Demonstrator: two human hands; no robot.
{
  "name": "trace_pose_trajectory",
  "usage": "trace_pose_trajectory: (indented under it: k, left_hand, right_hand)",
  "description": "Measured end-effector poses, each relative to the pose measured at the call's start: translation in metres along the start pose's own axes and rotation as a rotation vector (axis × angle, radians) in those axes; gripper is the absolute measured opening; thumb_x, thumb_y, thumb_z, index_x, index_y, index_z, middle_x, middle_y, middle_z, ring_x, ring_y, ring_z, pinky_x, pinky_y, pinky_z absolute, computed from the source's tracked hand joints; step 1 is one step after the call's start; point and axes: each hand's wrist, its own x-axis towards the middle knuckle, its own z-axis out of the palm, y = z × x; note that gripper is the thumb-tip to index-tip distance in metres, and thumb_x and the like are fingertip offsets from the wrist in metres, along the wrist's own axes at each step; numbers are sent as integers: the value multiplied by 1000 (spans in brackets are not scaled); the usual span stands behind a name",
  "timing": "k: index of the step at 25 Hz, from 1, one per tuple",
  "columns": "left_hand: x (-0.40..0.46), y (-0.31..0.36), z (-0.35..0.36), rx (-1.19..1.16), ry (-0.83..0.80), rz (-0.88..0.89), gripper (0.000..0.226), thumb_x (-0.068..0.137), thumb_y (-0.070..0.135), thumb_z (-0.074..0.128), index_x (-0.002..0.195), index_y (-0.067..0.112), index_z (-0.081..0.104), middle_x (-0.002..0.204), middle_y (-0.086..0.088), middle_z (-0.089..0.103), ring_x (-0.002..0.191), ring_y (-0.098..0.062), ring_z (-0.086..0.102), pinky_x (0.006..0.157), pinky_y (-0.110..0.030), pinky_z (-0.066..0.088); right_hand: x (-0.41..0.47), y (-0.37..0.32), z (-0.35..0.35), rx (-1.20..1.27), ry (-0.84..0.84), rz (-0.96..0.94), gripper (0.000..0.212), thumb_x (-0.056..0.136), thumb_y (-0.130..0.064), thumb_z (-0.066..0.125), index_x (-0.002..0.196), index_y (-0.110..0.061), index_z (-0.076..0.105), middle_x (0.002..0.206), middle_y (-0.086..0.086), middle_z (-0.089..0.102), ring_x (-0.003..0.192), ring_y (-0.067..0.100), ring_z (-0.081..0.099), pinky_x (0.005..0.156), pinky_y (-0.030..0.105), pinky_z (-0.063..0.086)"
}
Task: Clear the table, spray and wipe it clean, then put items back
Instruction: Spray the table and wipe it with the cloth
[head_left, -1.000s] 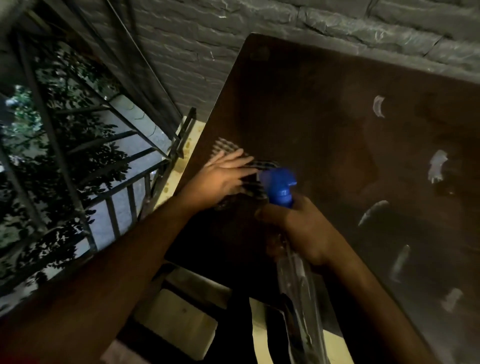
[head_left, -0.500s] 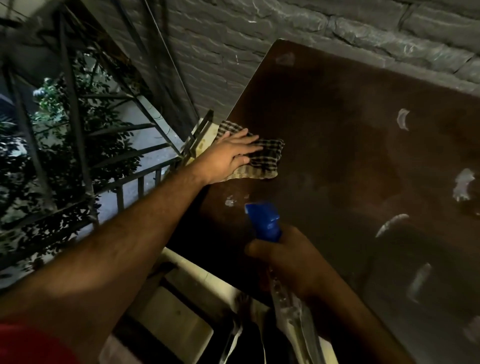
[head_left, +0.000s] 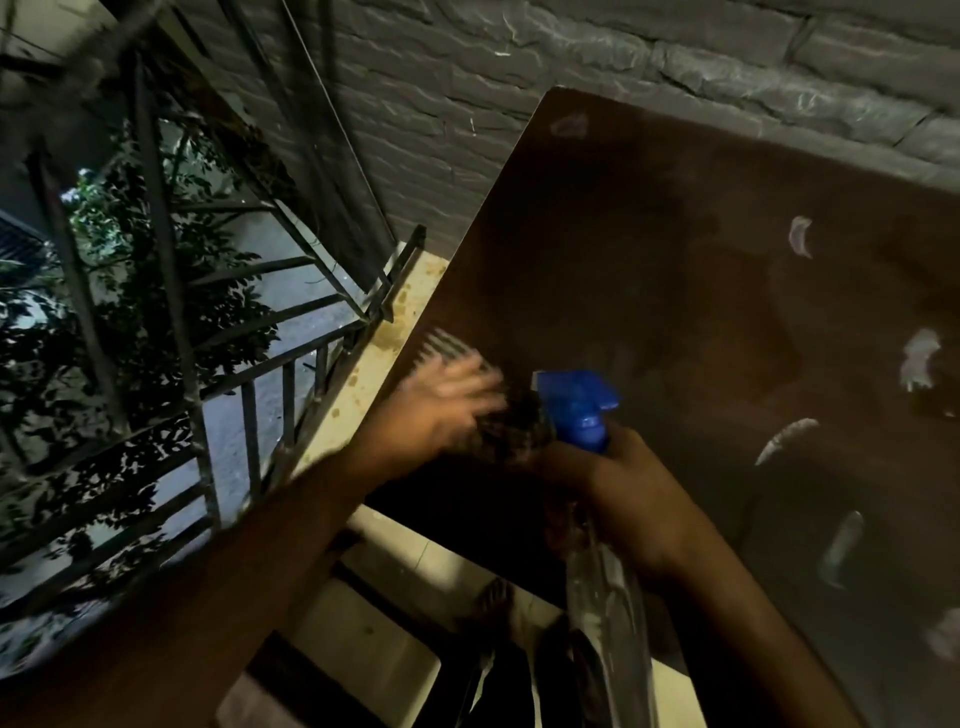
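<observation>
On the near left part of a dark brown table (head_left: 649, 270), close to its left edge: a checked cloth (head_left: 506, 428), blurred, pressed flat under the left hand (head_left: 449, 402). Fingers of that hand spread wide and laid straight over the fabric, nothing pinched; blurred too. A pale striped corner of the cloth visible just beyond the fingertips, a dark crumpled part toward the right.

Just right of the cloth, nearly touching it: a spray bottle (head_left: 605, 587) with a blue trigger head (head_left: 579, 410), gripped round the neck by the right hand (head_left: 631, 499). Nozzle aimed out over the tabletop, clear body running down past the table's near edge.

Across the right half of the tabletop: several pale smears (head_left: 922, 358), scattered well apart, one faint mark near the far left corner.

Behind the table: a grey brick wall (head_left: 519, 104), tabletop set close against it. Left of the table: a cream ledge (head_left: 374, 358), then a dark metal railing (head_left: 260, 405), with leafy branches (head_left: 130, 291) beyond. Below the near edge: pale floor tiles (head_left: 384, 649), partly in shadow.
</observation>
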Motion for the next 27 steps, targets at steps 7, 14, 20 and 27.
trace_pose_trajectory:
  k: [7, 14, 20, 27]
  left_hand:
    - [26, 45, 8, 41, 12, -35, 40, 90, 13, 45, 127, 27, 52, 140, -7, 51, 140, -25, 31, 113, -56, 22]
    - [34, 0, -22, 27, 111, -356, 36, 92, 22, 47, 126, 19, 60, 144, -4, 47, 141, -27, 30, 111, -63, 20]
    - [-69, 24, 5, 45, 18, -75, 48, 91, 17, 39, 138, 30, 44, 150, 6, 35, 145, -16, 19, 114, -57, 19]
    - [-19, 101, -16, 19, 154, -316, 32, 92, 4, 43, 114, -6, 64, 126, -25, 58, 125, -37, 45, 105, -46, 29]
  right_hand:
    - [-1, 1, 5, -20, -3, 13, 12, 81, -13, 66, 92, -8, 63, 62, 7, 61, 55, 22, 57, 51, 33, 48]
    - [8, 11, 11, -51, 20, 44, 7, 81, -7, 66, 80, -12, 61, 54, 5, 59, 50, 24, 56, 55, 38, 49]
    - [3, 3, 18, -104, -43, 43, 7, 83, -10, 64, 81, -16, 60, 53, -1, 59, 48, 16, 57, 53, 33, 48]
    - [9, 11, 36, -149, -80, 48, 21, 75, -19, 65, 90, -5, 60, 57, 8, 58, 50, 24, 56, 56, 38, 49]
